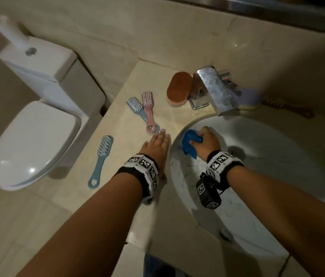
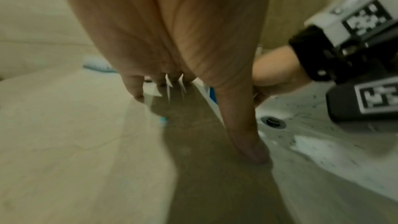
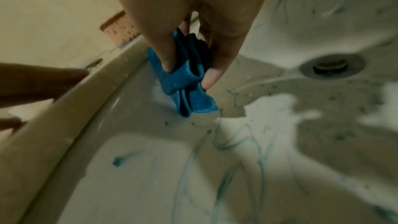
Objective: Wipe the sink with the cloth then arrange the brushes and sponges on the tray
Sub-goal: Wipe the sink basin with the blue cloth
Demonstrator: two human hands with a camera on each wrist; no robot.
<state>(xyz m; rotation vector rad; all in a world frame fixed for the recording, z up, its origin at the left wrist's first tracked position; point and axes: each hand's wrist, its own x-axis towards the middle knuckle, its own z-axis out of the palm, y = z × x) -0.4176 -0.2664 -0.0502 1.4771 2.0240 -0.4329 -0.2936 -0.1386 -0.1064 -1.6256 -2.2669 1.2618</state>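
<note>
The blue cloth (image 1: pixel 189 143) is bunched and folded, and it lies against the inner wall of the white round sink (image 1: pixel 277 176) at about 10 o'clock of the basin. The basin carries thin blue-green streaks (image 3: pixel 237 142) and dark specks.

On the counter, a pink brush (image 1: pixel 148 110) and a light blue brush (image 1: pixel 137 108) lie side by side with handles overlapping, at 10 o'clock from the sink. Another light blue brush (image 1: pixel 100 160) lies alone at 9 o'clock. An orange oval sponge (image 1: pixel 178 87) sits at 11 o'clock, a purple sponge (image 1: pixel 250 96) at 12 o'clock.
</note>
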